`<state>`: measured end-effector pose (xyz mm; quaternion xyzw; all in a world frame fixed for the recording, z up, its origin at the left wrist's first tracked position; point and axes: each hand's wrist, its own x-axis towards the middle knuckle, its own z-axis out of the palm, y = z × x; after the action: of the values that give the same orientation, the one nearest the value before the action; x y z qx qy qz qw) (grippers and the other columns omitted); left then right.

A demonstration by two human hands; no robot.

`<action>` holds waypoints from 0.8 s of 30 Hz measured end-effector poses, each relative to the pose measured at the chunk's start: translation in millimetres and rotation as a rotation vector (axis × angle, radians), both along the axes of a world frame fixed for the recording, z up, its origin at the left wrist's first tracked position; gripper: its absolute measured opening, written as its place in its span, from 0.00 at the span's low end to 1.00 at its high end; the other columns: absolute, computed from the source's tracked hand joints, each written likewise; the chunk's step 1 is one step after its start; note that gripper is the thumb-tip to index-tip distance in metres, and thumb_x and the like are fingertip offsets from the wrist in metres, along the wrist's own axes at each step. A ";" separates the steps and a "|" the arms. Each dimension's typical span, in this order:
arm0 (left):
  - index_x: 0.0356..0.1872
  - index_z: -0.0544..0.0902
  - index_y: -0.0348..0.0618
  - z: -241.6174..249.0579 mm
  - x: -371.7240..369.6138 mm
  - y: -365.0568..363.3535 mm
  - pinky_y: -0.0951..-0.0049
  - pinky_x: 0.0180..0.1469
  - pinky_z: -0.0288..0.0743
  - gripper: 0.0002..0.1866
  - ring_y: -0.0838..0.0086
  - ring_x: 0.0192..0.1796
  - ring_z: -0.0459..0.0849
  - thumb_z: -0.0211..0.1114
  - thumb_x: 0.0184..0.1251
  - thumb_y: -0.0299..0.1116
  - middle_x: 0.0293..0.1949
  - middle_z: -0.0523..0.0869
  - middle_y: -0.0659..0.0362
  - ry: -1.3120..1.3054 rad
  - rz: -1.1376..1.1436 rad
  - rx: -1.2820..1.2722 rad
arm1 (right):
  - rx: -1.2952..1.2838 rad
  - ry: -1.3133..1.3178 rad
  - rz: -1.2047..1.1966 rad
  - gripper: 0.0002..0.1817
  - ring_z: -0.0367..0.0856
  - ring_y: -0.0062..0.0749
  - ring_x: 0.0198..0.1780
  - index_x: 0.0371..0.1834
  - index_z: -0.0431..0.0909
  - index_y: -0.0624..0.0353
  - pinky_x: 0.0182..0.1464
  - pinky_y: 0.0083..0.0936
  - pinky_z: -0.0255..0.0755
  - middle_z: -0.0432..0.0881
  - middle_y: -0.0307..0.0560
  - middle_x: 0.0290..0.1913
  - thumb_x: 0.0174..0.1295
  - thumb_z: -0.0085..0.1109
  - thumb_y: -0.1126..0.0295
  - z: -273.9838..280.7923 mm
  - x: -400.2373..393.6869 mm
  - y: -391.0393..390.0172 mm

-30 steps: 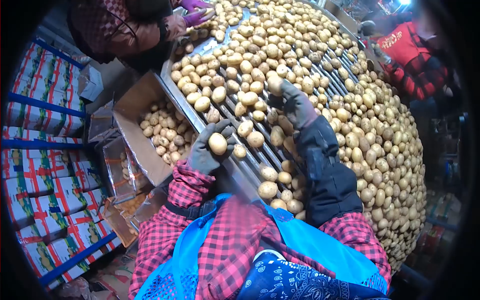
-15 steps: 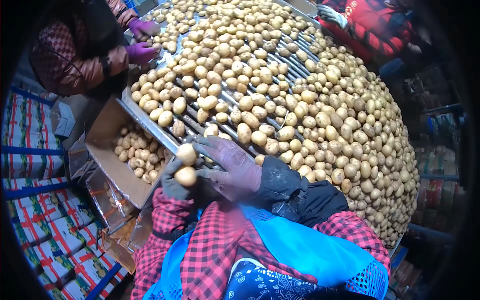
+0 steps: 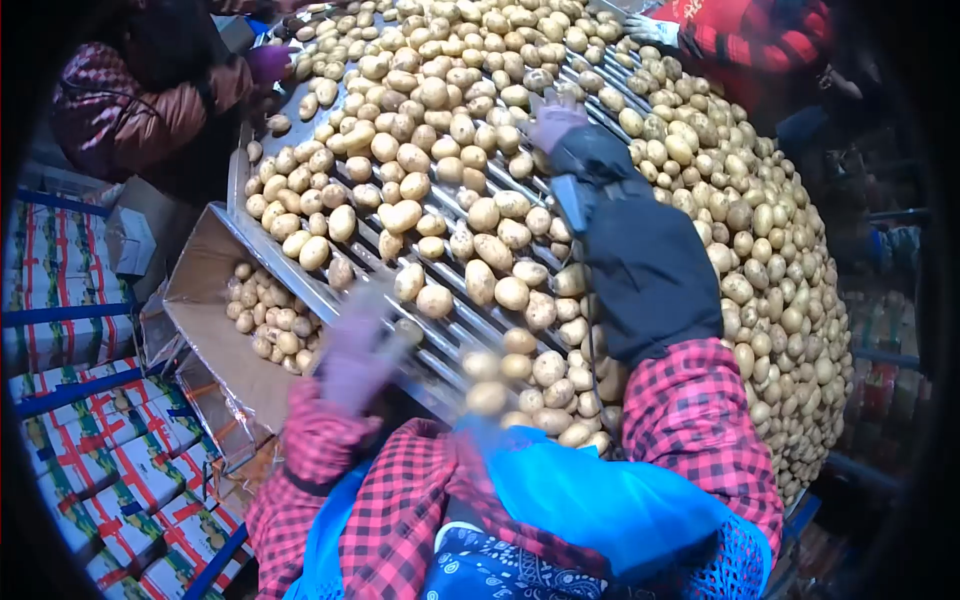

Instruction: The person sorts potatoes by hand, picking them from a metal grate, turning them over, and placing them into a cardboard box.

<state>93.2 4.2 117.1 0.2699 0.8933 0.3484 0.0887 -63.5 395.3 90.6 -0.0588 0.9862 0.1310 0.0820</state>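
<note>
My left hand [image 3: 358, 358], in a purple-grey glove, is smeared by motion over the near edge of the sorting table, beside the cardboard box. Its fingers are too blurred to read. My right hand [image 3: 556, 122], gloved alike, reaches far across the table with fingers apart among the potatoes [image 3: 512, 205]. Below its wrist, the dark sleeve cover [image 3: 650, 265] lies over the heap. Two blurred potatoes [image 3: 485, 382] show near the front edge, right of my left hand. Metal rollers [image 3: 450, 325] run between the loose potatoes in front of me.
An open cardboard box [image 3: 215, 290] with potatoes inside stands against the table's left edge. Stacked printed cartons [image 3: 130, 470] fill the lower left. One co-worker's purple glove [image 3: 268, 62] is at the upper left; another co-worker's red sleeve [image 3: 755, 35] is at the upper right.
My right hand has moved from the near edge far across the potatoes. My left hand has turned and no longer shows the two potatoes held before. The left co-worker's hands have shifted.
</note>
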 end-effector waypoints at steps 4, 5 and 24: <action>0.66 0.74 0.49 -55.6 17.3 47.4 0.48 0.74 0.57 0.33 0.45 0.70 0.66 0.69 0.57 0.42 0.67 0.72 0.47 0.204 -0.294 -0.166 | -0.461 0.183 0.031 0.31 0.80 0.50 0.52 0.65 0.73 0.54 0.53 0.45 0.74 0.78 0.57 0.54 0.61 0.60 0.51 -3.2 49.5 -29.1; 0.68 0.73 0.54 -63.0 13.2 51.8 0.45 0.74 0.56 0.35 0.45 0.73 0.63 0.70 0.55 0.41 0.69 0.69 0.49 0.272 -0.273 -0.236 | -0.457 0.108 0.025 0.31 0.81 0.51 0.51 0.66 0.72 0.54 0.54 0.44 0.74 0.78 0.59 0.55 0.61 0.61 0.52 -5.2 66.9 -39.6; 0.61 0.79 0.43 -39.3 -49.6 0.0 0.59 0.64 0.73 0.27 0.54 0.59 0.81 0.69 0.56 0.28 0.57 0.82 0.47 0.354 0.197 0.097 | -0.809 0.034 0.030 0.33 0.81 0.50 0.52 0.60 0.76 0.55 0.55 0.41 0.74 0.81 0.58 0.49 0.47 0.69 0.62 -34.2 56.5 -98.9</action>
<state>43.6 4.2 77.8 0.2422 0.8991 0.3452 -0.1173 -7.1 296.4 56.4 -0.0985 0.9584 -0.2656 0.0338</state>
